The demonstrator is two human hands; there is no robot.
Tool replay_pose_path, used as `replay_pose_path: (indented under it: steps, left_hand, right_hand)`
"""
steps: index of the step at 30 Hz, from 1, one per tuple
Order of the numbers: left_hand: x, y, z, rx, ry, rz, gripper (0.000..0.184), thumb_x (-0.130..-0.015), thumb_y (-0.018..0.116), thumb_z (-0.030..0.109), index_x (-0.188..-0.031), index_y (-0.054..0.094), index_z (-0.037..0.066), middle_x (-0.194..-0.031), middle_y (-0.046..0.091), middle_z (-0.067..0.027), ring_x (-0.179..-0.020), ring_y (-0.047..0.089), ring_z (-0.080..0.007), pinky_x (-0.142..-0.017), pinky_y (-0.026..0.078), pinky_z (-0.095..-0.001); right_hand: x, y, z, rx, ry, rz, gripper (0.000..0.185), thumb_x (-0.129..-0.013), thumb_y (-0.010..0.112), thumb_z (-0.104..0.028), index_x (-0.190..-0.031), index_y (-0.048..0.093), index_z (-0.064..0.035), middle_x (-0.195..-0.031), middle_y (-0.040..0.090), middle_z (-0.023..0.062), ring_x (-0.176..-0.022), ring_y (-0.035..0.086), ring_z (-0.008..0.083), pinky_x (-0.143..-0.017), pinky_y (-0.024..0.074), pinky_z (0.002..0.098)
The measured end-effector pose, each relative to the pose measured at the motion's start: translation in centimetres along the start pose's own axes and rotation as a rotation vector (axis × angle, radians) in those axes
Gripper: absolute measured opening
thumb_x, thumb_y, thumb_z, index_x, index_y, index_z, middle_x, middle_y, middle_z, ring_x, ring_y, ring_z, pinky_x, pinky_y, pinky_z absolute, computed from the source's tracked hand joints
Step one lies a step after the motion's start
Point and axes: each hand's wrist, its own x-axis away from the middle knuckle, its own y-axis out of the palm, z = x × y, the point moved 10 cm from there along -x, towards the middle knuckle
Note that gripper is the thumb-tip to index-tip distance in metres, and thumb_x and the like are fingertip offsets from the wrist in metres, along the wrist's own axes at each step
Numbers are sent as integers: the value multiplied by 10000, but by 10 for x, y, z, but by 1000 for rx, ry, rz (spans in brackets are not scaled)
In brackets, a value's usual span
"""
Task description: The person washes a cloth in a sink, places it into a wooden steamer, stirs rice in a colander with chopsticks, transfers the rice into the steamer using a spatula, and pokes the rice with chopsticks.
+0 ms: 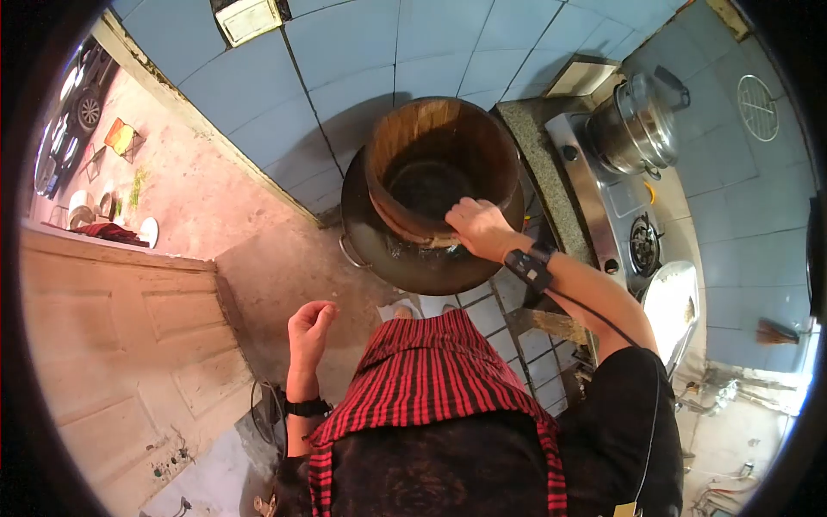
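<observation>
A round wooden steamer barrel point(405, 129) stands in a wide dark wok point(465, 277) ahead of me. The inside of the barrel's bottom looks dark. My right hand point(481, 227) is at the near right rim of the barrel, its fingers curled closed over the edge. The inner side of that grip is hidden from view. To the left of my apron, my left hand point(312, 332) is raised in a loose fist, apart from the wok and barrel. Nothing shows between its fingers. A metal ring handle point(351, 251) hangs on the wok's left side.
On the right is a steel gas stove point(618, 205) with a steel pot point(629, 129) and a bare burner point(643, 246). A stone ledge point(551, 177) separates it from the wok. A wooden door point(129, 345) stands on the left, beside a doorway to the outside.
</observation>
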Motion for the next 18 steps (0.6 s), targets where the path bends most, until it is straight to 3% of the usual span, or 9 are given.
replay_pose_path:
  steps: [7, 14, 18]
  left_hand:
    - [-13, 15, -7, -24, -57, -63, 176, -889, 606, 113, -942, 643, -51, -849, 661, -50, -789, 617, -107, -731, 496, -242]
    - [-16, 31, -3, -12, -53, -89, 153, -883, 599, 85, -934, 643, -52, -846, 658, -51, -796, 625, -110, -731, 501, -243]
    - [-6, 54, -17, -183, -15, -175, 136, -880, 599, 74, -926, 651, -43, -843, 660, -53, -795, 630, -113, -729, 503, -244]
  right_hand:
    - [23, 34, -18, -12, 71, -60, 179, -680, 623, -72, -830, 528, -90, -798, 509, 65, -836, 523, 262, -670, 463, 373]
    - [30, 18, -18, 79, 90, -65, 149, -691, 615, -94, -817, 539, -121, -788, 514, 31, -831, 528, 227, -670, 463, 351]
    - [39, 11, -18, 118, 241, 18, 170, -708, 586, -99, -876, 573, -122, -832, 531, 40, -910, 511, 234, -739, 455, 351]
